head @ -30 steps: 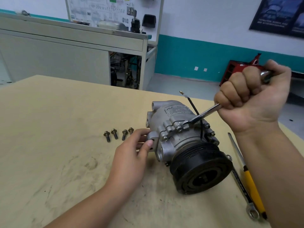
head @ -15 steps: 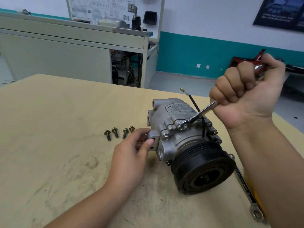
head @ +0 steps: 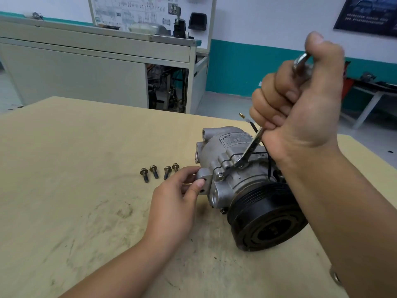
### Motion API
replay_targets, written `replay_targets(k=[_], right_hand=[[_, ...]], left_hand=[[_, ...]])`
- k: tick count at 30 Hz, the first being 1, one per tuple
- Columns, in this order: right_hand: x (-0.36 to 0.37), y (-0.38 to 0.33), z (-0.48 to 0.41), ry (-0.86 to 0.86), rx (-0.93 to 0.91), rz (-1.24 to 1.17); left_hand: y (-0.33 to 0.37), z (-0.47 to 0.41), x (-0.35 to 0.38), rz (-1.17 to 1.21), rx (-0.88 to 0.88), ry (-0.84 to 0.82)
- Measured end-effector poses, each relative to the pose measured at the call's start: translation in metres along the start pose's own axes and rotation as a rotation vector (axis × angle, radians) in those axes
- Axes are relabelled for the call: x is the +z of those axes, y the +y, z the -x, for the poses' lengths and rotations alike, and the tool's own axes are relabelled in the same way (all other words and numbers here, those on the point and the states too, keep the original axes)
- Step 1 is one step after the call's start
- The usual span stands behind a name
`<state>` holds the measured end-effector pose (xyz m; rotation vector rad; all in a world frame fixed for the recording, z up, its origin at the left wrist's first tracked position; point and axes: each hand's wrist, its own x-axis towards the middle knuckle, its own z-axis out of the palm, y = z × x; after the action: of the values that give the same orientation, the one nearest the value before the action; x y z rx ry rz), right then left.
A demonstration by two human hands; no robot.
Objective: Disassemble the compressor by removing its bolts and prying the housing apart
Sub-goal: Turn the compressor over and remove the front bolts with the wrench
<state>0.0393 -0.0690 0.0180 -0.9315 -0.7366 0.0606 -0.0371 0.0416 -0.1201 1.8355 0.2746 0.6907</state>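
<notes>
Only the head cam to go on here. The compressor (head: 214,151) lies on its side on the bench (head: 64,168), right of the middle, with the black clutch pulley (head: 268,218) facing the camera. The left hand (head: 178,194) steadies it, thumb on the front of the mounting ear (head: 203,178) and fingers curled round behind, so it's a proper pinch on that lug. The right hand (head: 300,108) is a closed fist round the handle of a spanner (head: 251,148), whose open end sits on a bolt up on the housing flange.

What's changed: compared with a second ago the spanner handle stands a lot steeper. It was lying out low to the right, and now the fist is higher and nearer the body of the compressor. The compressor itself hasn't budged and the left hand is in the same spot. I read that as a swing of the spanner on that bolt, most likely backing it out, though I can't see whether the head actually turned.

Four loose bolts (head: 159,172) sit in a row on the bench just left of the left hand, so part of the bolt removal is done. At least one more bolt head (head: 220,176) is seated in the flange near the ear, so there's more unbolting before any prying. A black lead with a brass terminal (head: 241,115) sticks up just beside the right hand's knuckles, worth not snagging.
</notes>
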Motion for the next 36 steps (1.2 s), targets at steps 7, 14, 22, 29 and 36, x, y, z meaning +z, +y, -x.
replay_targets(k=[7,14,22,29,36], right_hand=[[0.009,0.004,0.004,-0.088,-0.063,0.145],[0.018,0.005,-0.003,-0.133,-0.018,0.25],[0.017,0.003,-0.016,-0.053,0.089,0.243],[0.04,0.01,-0.013,-0.133,0.103,0.364],[0.044,0.013,-0.013,-0.127,0.135,0.403]], left_hand=[[-0.002,-0.001,0.0,-0.009,-0.005,-0.005],[-0.003,-0.002,-0.002,-0.049,-0.01,-0.015],[-0.006,-0.004,-0.001,-0.053,-0.009,-0.008],[-0.006,-0.004,0.0,-0.058,0.001,0.011],[-0.004,-0.003,-0.001,-0.036,-0.016,0.007]])
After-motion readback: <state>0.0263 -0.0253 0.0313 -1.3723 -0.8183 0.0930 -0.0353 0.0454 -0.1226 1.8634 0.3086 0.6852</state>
